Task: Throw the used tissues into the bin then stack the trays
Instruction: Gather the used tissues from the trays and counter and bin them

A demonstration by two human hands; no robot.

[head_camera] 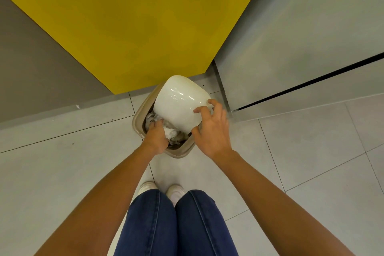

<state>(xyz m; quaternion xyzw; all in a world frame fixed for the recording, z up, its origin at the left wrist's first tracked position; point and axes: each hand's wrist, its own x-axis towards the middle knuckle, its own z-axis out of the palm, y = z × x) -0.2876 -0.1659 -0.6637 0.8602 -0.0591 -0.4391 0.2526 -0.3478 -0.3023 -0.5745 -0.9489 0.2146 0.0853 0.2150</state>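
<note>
"White tray (pixel 178 106): location and hold?" (Inspector)

"Tilted over the bin (pixel 137 124), underside turned up toward the camera. The right hand (pixel 212 131) has it: fingers (pixel 200 110) spread and curled over the near edge, thumb against the lower edge beneath them. The tray reaches forward from those fingertips and covers most of the bin's mouth." (Assistant)

"Left hand (pixel 156 137)?" (Inspector)

"Down in the bin's open corner, just left of the right thumb. Its fingers run into the tissues (pixel 169 132) and under the tray's edge. They touch the wad. Whether they pinch it or merely push it, I cannot tell." (Assistant)

"And the tissues themselves?" (Inspector)

"White crumpled paper lies inside the bin, directly at the left fingertips. None is visible on the floor (pixel 291 172). The tray's hidden face cannot be checked for anything clinging to it." (Assistant)

"Progress?" (Inspector)

"In my judgement the first step is near its close: the tray is being emptied and paper is in the bin. Stacking is not yet begun. Only one tray is in view; any others are out of frame. Remaining: clear this tray, take it back, stack it with the rest." (Assistant)
</note>
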